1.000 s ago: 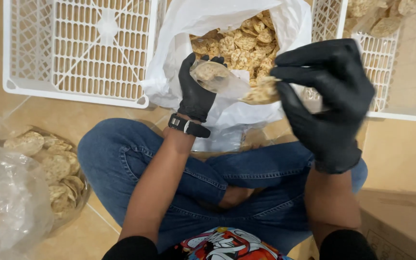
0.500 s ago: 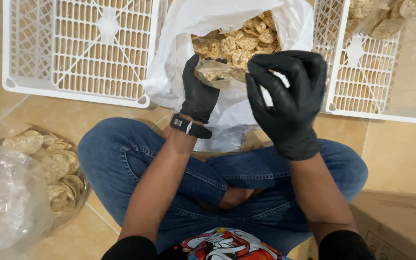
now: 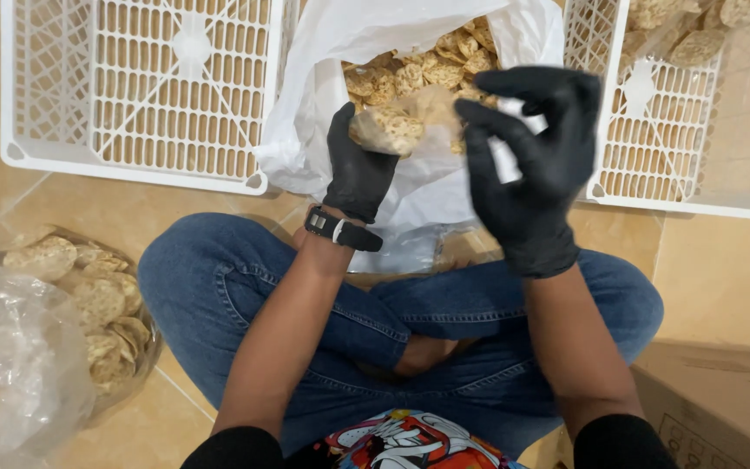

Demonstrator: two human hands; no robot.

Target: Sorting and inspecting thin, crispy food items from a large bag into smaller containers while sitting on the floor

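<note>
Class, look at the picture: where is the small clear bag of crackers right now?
The small clear bag of crackers sits top centre of the head view, in the gloved left hand, over the big white bag.

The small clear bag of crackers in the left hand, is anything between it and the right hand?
Nothing visible. The left hand holds the small clear bag of crackers over the big white bag. The right hand is beside it, fingers at the thin plastic edge; whether they pinch it is unclear.

Black gloves on both hands (image 3: 359,165), black wristwatch (image 3: 343,232) on left, blue jeans (image 3: 245,278), black sleeves (image 3: 236,447)
</note>
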